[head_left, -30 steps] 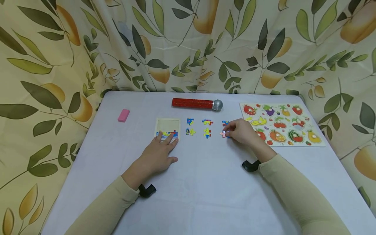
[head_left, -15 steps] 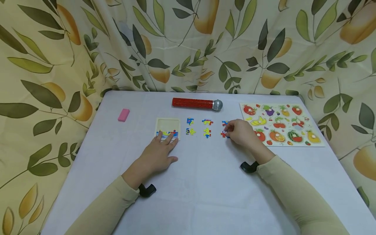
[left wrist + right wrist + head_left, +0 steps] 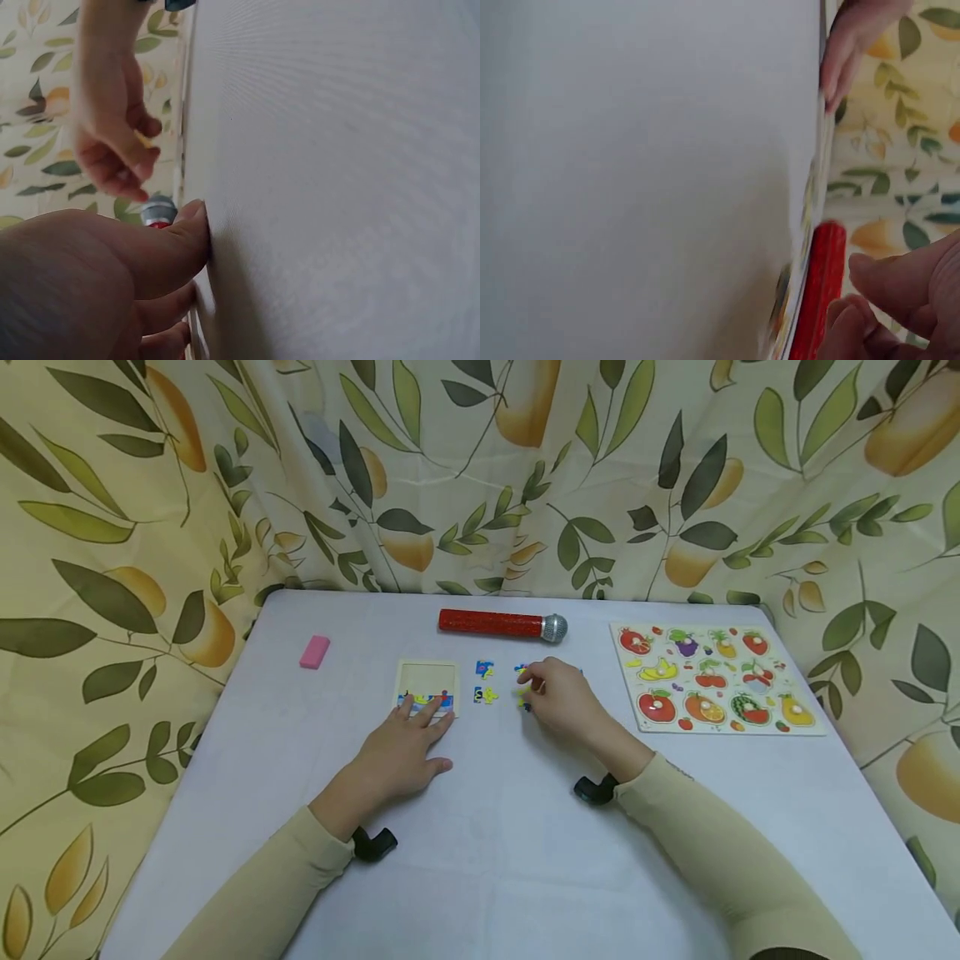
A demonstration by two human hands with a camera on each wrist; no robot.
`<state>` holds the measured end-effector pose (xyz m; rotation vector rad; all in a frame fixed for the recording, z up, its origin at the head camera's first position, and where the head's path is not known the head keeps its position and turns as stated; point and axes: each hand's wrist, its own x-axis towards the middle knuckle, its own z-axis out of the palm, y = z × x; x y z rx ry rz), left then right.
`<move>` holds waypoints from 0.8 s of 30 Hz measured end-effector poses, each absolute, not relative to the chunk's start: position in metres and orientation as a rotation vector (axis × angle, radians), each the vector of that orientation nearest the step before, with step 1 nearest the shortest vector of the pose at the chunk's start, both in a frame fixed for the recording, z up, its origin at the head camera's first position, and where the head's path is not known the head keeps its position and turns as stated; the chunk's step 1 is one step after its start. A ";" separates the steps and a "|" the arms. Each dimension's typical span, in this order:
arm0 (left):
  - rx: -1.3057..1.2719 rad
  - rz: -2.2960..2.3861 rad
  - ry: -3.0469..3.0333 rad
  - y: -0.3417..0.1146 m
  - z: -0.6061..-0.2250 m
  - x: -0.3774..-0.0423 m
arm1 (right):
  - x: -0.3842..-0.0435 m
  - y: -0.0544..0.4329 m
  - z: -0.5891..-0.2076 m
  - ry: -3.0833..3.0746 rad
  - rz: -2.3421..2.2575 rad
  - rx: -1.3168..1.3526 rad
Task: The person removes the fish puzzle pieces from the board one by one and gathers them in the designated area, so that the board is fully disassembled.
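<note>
- While the left hand lies spread on the jigsaw frame, press lightly against skidding.
- The right hand curls over jigsaw pieces right of the frame; whether it pinches one, I cannot tell.
- Grip pieces by their edges.

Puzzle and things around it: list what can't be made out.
Head: middle pieces, partly hidden by the right hand.
Head: frame, partly covered by the left hand.
Right wrist: microphone, cut off by the bottom edge.
Right wrist: coloured strip, too blurred to identify.
</note>
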<state>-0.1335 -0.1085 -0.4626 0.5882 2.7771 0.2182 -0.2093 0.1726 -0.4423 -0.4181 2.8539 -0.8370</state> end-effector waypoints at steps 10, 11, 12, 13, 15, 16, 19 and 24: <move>0.621 0.247 2.796 -0.108 -0.460 -0.137 | -0.223 0.091 -0.445 2.644 -1.109 -0.546; 0.624 0.249 2.799 -0.108 -0.461 -0.137 | -0.225 0.085 -0.446 2.630 -1.109 -0.551; 0.625 0.261 2.799 -0.108 -0.461 -0.138 | -0.227 0.080 -0.448 2.614 -1.096 -0.549; 0.627 0.272 2.800 -0.108 -0.461 -0.138 | -0.230 0.076 -0.450 2.603 -1.063 -0.550; 0.633 0.297 2.800 -0.109 -0.462 -0.139 | -0.233 0.070 -0.454 2.590 -0.981 -0.550; 0.633 0.308 2.798 -0.110 -0.462 -0.139 | -0.235 0.068 -0.456 2.584 -0.938 -0.549; 0.634 0.375 2.792 -0.115 -0.463 -0.140 | -0.237 0.065 -0.461 2.578 -0.858 -0.580; 0.633 0.528 2.788 -0.128 -0.461 -0.142 | -0.235 0.062 -0.462 2.594 -0.849 -0.623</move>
